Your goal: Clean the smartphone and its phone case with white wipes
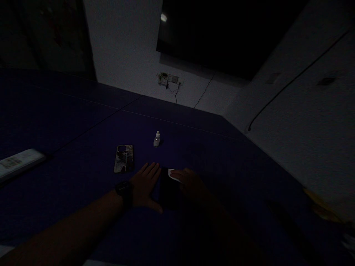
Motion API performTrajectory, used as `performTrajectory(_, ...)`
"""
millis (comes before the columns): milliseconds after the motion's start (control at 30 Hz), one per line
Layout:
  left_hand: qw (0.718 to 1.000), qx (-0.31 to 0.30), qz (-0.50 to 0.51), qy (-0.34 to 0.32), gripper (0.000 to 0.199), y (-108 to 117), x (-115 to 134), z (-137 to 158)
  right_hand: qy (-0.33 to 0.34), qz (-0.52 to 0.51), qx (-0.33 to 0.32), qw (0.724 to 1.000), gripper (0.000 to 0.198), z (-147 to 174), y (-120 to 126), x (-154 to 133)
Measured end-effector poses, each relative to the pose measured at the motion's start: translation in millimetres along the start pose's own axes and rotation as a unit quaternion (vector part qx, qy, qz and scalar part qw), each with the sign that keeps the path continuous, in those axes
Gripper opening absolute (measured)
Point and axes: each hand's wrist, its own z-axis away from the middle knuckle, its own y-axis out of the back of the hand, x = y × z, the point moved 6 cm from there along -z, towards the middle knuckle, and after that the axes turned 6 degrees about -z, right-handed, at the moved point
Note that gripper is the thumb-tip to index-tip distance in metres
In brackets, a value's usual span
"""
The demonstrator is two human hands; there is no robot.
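Note:
A dark, flat rectangle that looks like a phone [168, 195] lies on the blue surface between my hands. My left hand [144, 184] is spread flat with the palm down, its fingertips and thumb at the phone's left edge. My right hand [191, 183] presses a small white cloth [173, 175] onto the phone's upper part, fingers closed over it. Dim light hides whether the white piece is a cloth or a pad. A patterned phone case [124, 159] lies beyond my left wrist. A small clear bottle with a white cap [156, 139] stands upright past my fingertips.
At far left lies a long white box [20, 162] with a label. A wall socket with cables [173, 79] sits beneath a large dark screen [222, 33]. A black cable [291, 87] runs along the right wall. Something yellowish [321, 203] lies at the right edge.

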Motion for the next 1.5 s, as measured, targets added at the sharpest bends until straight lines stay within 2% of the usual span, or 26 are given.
performTrajectory(133, 1.000, 0.019, -0.008, -0.003, 0.136, -3, 0, 0, -0.051, 0.016, 0.033, 0.998, 0.056, -4, 5, 8)
performTrajectory(300, 0.999, 0.044, -0.009, -0.012, 0.135, -3, -1, 2, 0.044, -0.017, 0.037, 0.998, 0.049, 1, 0, 2)
performTrajectory(367, 0.999, 0.041, -0.006, -0.014, 0.136, -4, -1, 2, 0.039, -0.009, 0.030, 0.999, 0.050, -1, -2, 0)
performTrajectory(500, 0.999, 0.041, -0.018, 0.000, 0.134, -6, -1, 1, -0.019, 0.014, 0.051, 0.998, 0.054, -1, 2, 9)
performTrajectory(700, 0.998, 0.046, -0.033, 0.005, 0.131, -7, 2, 2, 0.048, -0.015, 0.050, 0.998, 0.049, 0, 0, 0)
performTrajectory(867, 0.998, 0.052, -0.025, 0.003, 0.134, -4, 1, 1, -0.014, 0.014, 0.062, 0.998, 0.054, -5, 3, 10)
performTrajectory(967, 0.999, 0.042, -0.011, -0.014, 0.134, -3, 1, 1, 0.012, -0.006, 0.077, 0.997, 0.046, 1, 5, 14)
performTrajectory(1100, 0.999, 0.040, -0.005, -0.010, 0.135, -4, -1, 1, 0.069, -0.021, 0.057, 0.996, 0.047, -2, 1, -5)
performTrajectory(1200, 0.999, 0.043, -0.011, -0.010, 0.136, -6, 1, 1, 0.027, 0.013, 0.035, 0.999, 0.053, -12, -1, -11)
performTrajectory(1300, 0.998, 0.052, -0.026, 0.004, 0.136, -6, 1, 2, -0.009, 0.013, 0.062, 0.998, 0.049, -15, 3, -6)
performTrajectory(1400, 0.999, 0.049, -0.024, -0.001, 0.133, -4, 1, 1, 0.033, -0.020, 0.062, 0.997, 0.044, -13, 1, -8)
performTrajectory(1500, 0.999, 0.034, -0.007, -0.015, 0.133, -3, 2, 1, 0.066, -0.023, 0.024, 0.997, 0.052, -16, -6, -18)
